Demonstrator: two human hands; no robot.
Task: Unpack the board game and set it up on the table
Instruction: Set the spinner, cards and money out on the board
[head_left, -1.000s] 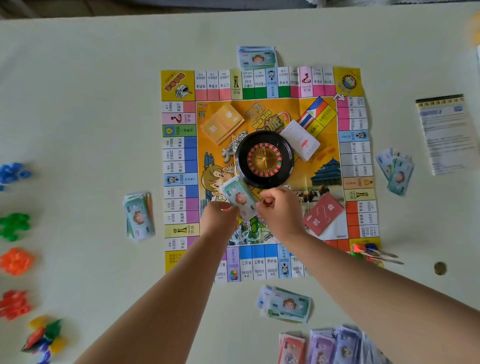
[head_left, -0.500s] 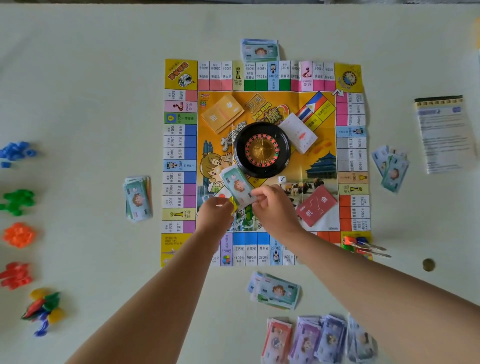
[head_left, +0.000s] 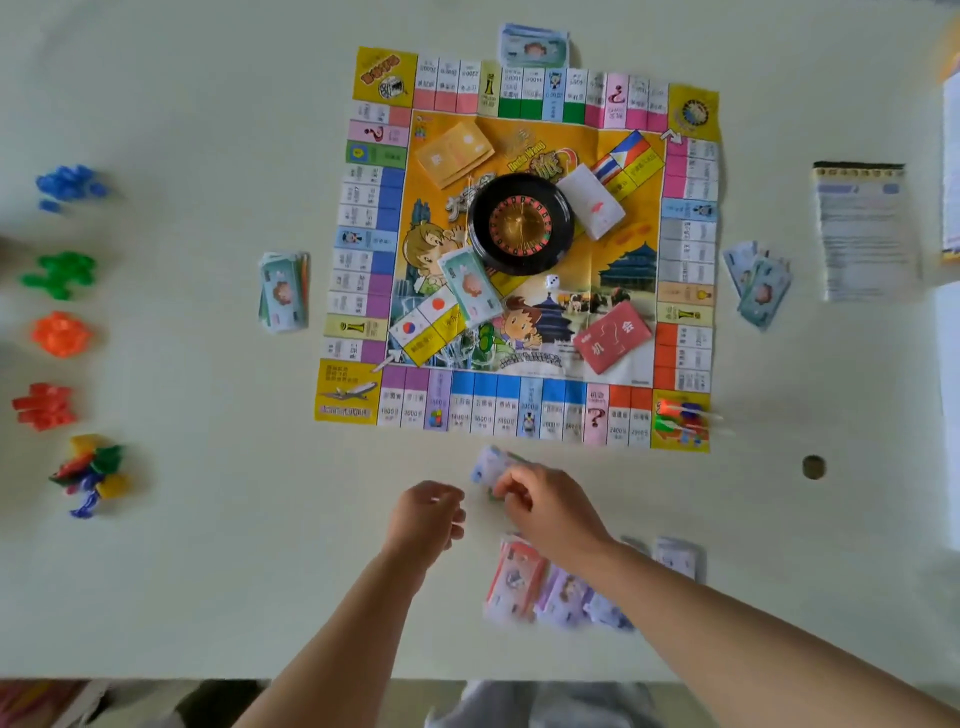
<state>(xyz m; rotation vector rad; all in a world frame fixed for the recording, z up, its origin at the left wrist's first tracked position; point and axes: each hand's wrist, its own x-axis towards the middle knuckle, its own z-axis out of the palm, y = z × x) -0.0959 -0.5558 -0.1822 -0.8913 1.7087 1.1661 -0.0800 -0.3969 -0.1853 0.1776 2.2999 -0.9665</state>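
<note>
The paper game board (head_left: 363, 389) lies flat in the middle of the table, with a black roulette wheel (head_left: 521, 223) at its centre. A green banknote stack (head_left: 470, 286) lies on the board just left of the wheel, with no hand on it. My right hand (head_left: 545, 506) is below the board's near edge, and its fingers pinch another banknote stack (head_left: 485, 462) lying there. My left hand (head_left: 428, 514) hovers beside it, loosely curled and holding nothing. A white die (head_left: 552, 281) sits under the wheel.
Money piles lie left (head_left: 283, 291), above (head_left: 532, 47) and right (head_left: 758, 283) of the board. More notes (head_left: 519, 582) lie under my right forearm. Blue (head_left: 67, 184), green (head_left: 60, 273), orange (head_left: 61, 332) and red (head_left: 44, 405) pieces line the left. A rule sheet (head_left: 862, 231) lies far right.
Both hands have pulled back off the board toward me, leaving the green banknote stack beside the wheel. My right hand now pinches the stack below the board.
</note>
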